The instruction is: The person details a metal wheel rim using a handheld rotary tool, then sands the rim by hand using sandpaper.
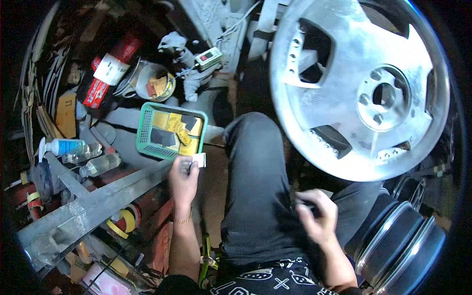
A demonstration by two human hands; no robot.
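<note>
A dull, scuffed finish is shown by the large silver metal wheel rim. The green perforated plastic basket looks matt; rough grey metal is seen on the angled beam.

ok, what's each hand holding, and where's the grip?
The left hand pinches a small pale sheet by its lower-left end, just below the green basket. The right hand is curled around something dark, too blurred to identify.
</note>
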